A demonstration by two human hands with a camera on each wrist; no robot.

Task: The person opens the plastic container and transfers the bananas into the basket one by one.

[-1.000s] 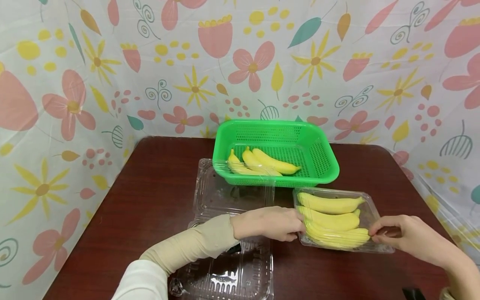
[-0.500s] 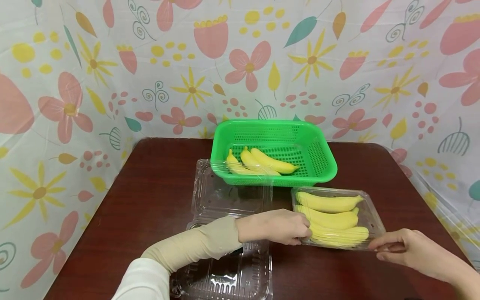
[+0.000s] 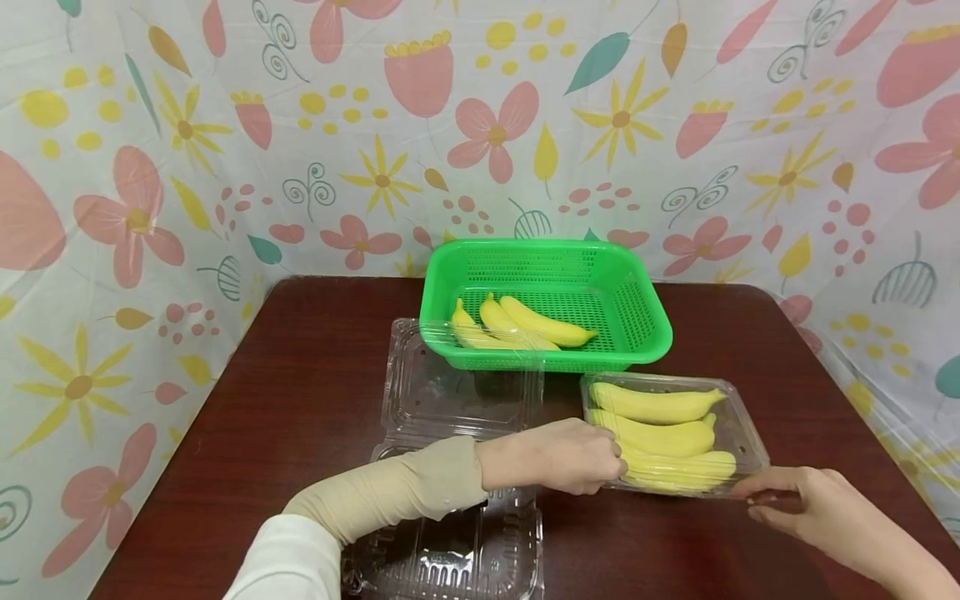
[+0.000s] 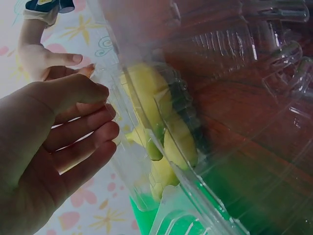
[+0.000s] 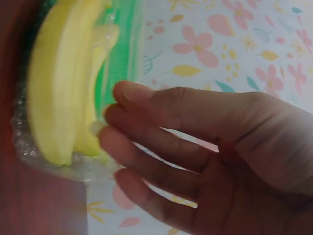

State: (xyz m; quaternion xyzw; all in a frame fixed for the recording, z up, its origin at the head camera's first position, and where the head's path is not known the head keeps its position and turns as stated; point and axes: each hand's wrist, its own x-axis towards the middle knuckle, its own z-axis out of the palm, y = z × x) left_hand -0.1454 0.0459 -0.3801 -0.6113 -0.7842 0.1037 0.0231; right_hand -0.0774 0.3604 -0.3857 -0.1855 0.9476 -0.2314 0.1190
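Observation:
A clear plastic clamshell box (image 3: 738,417) with several yellow bananas (image 3: 663,437) in it sits at the right of the table. My left hand (image 3: 573,457) grips its near left edge, thumb and fingertips right at the plastic rim in the left wrist view. At the near right corner my right hand (image 3: 813,504) pinches the rim between thumb and fingers. Through the right wrist view the bananas show behind the clear wall, close to my fingertips (image 5: 128,93).
Left of the box, a second clear clamshell (image 3: 457,400) lies spread out, its lid overlapping the green basket (image 3: 652,354). Several bananas (image 3: 551,325) lie in that basket at the back of the dark red table (image 3: 300,375). A flower-patterned sheet (image 3: 495,100) hangs behind.
The near right corner of the box has drawn in and down under my right hand. My left hand has shifted slightly along the left edge, and the head view has turned a little.

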